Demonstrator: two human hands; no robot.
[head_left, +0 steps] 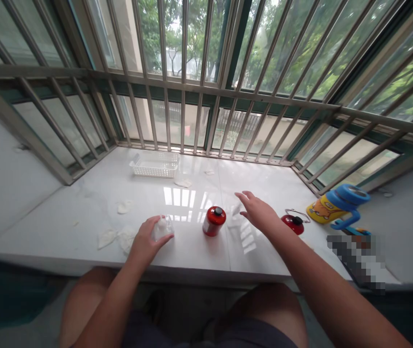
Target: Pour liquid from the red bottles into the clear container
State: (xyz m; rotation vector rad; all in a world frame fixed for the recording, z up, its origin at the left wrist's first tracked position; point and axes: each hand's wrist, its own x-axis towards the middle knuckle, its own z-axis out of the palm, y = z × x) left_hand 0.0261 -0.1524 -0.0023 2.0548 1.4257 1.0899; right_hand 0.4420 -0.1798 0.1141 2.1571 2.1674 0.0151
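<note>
My left hand (150, 239) is closed around a small clear container (163, 230) with a whitish knob-like part on top; it stands on the white ledge. My right hand (255, 209) reaches over the ledge with its fingers apart and holds nothing. Close to its fingertips lies a crumpled whitish wipe (234, 217), partly lost in the glare. Between the two hands a red canister (214, 222) with a black cap stands upright. Behind my right forearm is a red object (293, 222) with a black knob and a wire handle, partly hidden by the arm.
A white perforated basket (154, 169) sits at the back left. Crumpled tissues (108, 238) lie on the left, with smaller scraps farther back. A blue and yellow mug (333, 205) leans at the right, beside a pixelated dark item (358, 261). Metal window bars (206, 87) enclose the ledge.
</note>
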